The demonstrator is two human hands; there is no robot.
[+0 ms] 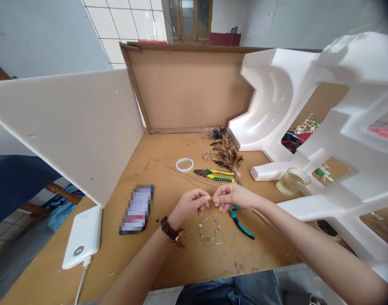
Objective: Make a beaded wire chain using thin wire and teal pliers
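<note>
Over the table's near part, my left hand (194,201) and my right hand (226,197) meet with thumbs and fingertips pinched, holding a thin wire between them. Below them hangs or lies a beaded wire ring (209,229) with clear round beads and loose wire loops; whether it touches the table I cannot tell. Teal-and-black pliers (243,224) lie beside my right hand, their head partly hidden by it. Just beyond the hands are yellow-and-green pliers (214,174), several loose straight wires (187,176) and a white ring-shaped spool (184,164).
Brown feather bunches (227,152) lie farther back. A glass of pale liquid (293,181) stands at right by white foam packing (276,97). On the left are a phone (137,209), a white power bank (83,237) with cable, and a white foam panel (73,127). A cardboard panel (194,89) closes the back.
</note>
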